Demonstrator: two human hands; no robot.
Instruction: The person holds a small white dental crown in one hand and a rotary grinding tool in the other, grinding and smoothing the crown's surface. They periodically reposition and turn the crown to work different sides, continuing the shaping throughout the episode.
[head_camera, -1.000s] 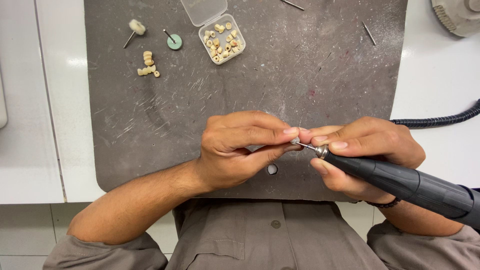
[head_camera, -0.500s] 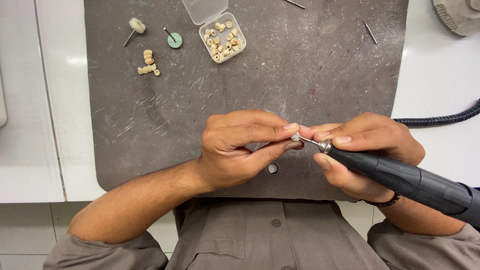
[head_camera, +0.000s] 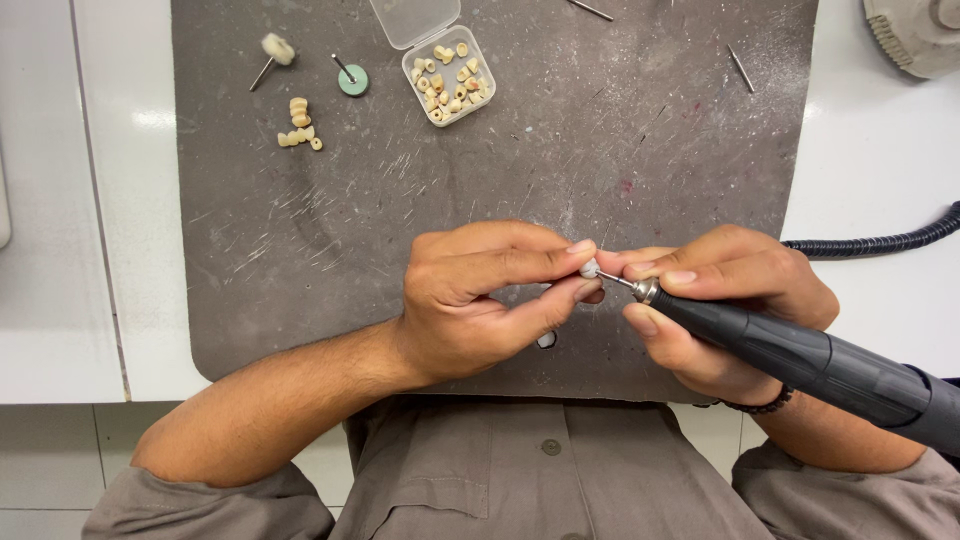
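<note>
A mat (head_camera: 600, 150) lies on the worktop (head_camera: 870, 170). At upper centre of the frame an open box (head_camera: 448, 72) holds tooth crowns (head_camera: 452, 82). Left of it lie a polishing disc (head_camera: 352, 80), a felt bur (head_camera: 277, 50) and loose crowns (head_camera: 299, 124). At lower centre the hands meet over the mat's near edge, the left hand (head_camera: 480, 295) left of the right hand (head_camera: 720, 300), which holds a handpiece (head_camera: 800, 355) running to the lower right.

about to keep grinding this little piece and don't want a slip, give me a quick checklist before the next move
1. Small pale piece pinched between left hand thumb and forefinger: ok.
2. Handpiece gripped close to its tip by right hand: ok.
3. Bur tip meets the piece: looks so, exact contact cannot tell.
4. Both hands touch each other for bracing over the grey mat: ok.
5. Black hose lies free on the white bench, not looped over the hands: ok.
6. Clear box of pieces open, well away from the hands: ok.
</note>
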